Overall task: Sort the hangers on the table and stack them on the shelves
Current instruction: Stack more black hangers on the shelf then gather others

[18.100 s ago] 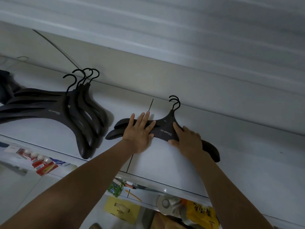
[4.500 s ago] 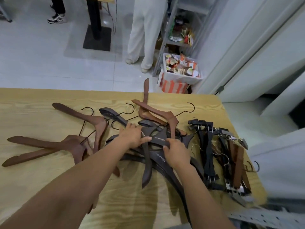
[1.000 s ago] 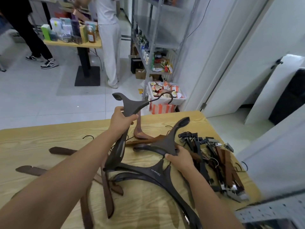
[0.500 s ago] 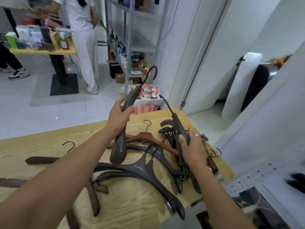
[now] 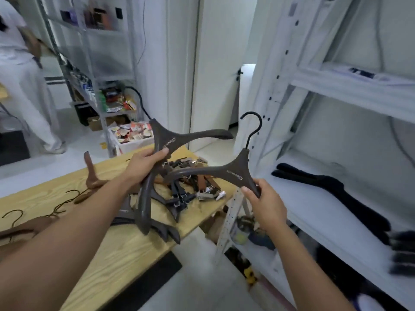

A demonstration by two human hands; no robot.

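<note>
Transfer step in hand: left hand (image 5: 143,167) and right hand (image 5: 265,203) each have fingers clamped on a dark hanger (image 5: 233,173), held between table (image 5: 125,248) and shelf (image 5: 314,212). Next move likely requires laying both on the shelf stack.

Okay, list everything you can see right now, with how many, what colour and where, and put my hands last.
dark grey hanger, left: one, dark grey, held up over the table.
dark grey hanger, right: one, dark grey with black hook, held up near the shelf post.
clip hangers: a pile, count unclear, black and brown, at the table's far right end.
brown hangers: several, brown wood, on the table's left side.
wooden table: one, light wood, lower left.
black hangers: a blurred stack, black, on the white shelf at right.
bystander: one, white clothes, far left.
left hand: gripping the left hanger.
right hand: gripping the right hanger.
</note>
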